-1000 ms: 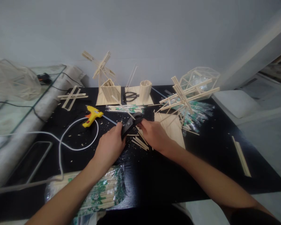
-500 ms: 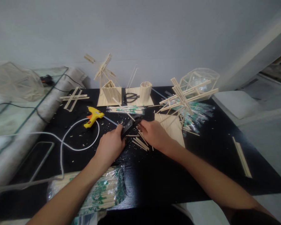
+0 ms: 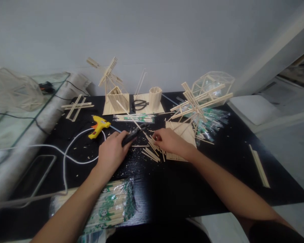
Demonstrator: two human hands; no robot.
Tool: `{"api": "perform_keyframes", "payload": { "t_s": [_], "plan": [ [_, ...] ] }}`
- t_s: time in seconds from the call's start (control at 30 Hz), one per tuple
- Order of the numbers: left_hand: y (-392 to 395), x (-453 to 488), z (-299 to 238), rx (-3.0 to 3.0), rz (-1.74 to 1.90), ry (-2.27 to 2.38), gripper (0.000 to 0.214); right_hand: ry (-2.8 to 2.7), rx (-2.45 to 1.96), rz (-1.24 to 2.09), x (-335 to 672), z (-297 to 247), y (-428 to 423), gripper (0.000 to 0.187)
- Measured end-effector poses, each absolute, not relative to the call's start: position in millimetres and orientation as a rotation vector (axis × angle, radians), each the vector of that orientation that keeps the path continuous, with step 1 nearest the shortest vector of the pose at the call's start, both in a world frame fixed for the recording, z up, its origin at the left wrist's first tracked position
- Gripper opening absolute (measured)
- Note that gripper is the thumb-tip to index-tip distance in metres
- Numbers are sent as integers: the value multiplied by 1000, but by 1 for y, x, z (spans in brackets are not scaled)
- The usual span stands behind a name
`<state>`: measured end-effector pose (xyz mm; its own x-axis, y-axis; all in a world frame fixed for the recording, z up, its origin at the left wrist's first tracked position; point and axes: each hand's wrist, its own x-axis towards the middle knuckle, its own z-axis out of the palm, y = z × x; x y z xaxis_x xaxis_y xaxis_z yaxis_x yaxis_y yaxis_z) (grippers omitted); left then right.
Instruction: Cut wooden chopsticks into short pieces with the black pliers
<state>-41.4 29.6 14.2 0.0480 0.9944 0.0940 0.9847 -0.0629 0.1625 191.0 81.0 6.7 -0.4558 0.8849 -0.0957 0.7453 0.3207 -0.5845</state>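
My left hand (image 3: 111, 152) is closed round the handles of black cutting pliers (image 3: 134, 133), whose jaws point up and right over the black table (image 3: 167, 189). A long bamboo stick (image 3: 128, 113) runs from the jaws toward the back left. My right hand (image 3: 168, 141) rests on a loose pile of short cut sticks (image 3: 152, 152), fingers curled and pinching among them. Just behind that hand lies a flat panel of glued sticks (image 3: 182, 130).
A yellow glue gun (image 3: 98, 125) with a white cable (image 3: 66, 158) lies left. Stick models stand behind: a windmill (image 3: 108, 84), a cup (image 3: 155, 98), scissors (image 3: 139, 104), a stick frame (image 3: 200, 101). A chopstick pack (image 3: 108, 206) sits at the near edge; loose sticks (image 3: 259, 167) lie right.
Both hands have dropped lower toward the table and apart. My right hand left the pliers' jaws and came down onto the pile of cut sticks; the pliers now lie flatter.
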Motion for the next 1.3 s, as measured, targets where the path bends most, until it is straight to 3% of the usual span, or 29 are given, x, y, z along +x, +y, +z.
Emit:
{"api": "perform_keyframes", "payload": {
  "t_s": [0.33, 0.43, 0.6, 0.67, 0.87, 1.07, 1.3],
  "plan": [
    [28, -39, 17, 2165, 403, 1821, 56, -2306, -1559, 825, 184, 6, 75, 6],
    [28, -40, 18, 2164, 375, 1826, 57, -2207, -1510, 853, 186, 13, 79, 14],
    [27, -40, 19, 2167, 314, 1793, 59, -1762, -1302, 1489, 187, 33, 83, 44],
    [26, -38, 21, 2182, 302, 1756, 59, -1766, -1189, 1643, 188, 40, 80, 48],
    [21, -34, 21, 2218, 298, 1665, 59, -1869, -1130, 1798, 190, 52, 71, 30],
    [19, -32, 20, 2214, 331, 1611, 59, -1433, -1000, 2190, 187, 49, 68, 21],
    [18, -31, 20, 2200, 361, 1630, 58, -1090, -938, 2273, 177, 42, 62, 21]
  ]
}}
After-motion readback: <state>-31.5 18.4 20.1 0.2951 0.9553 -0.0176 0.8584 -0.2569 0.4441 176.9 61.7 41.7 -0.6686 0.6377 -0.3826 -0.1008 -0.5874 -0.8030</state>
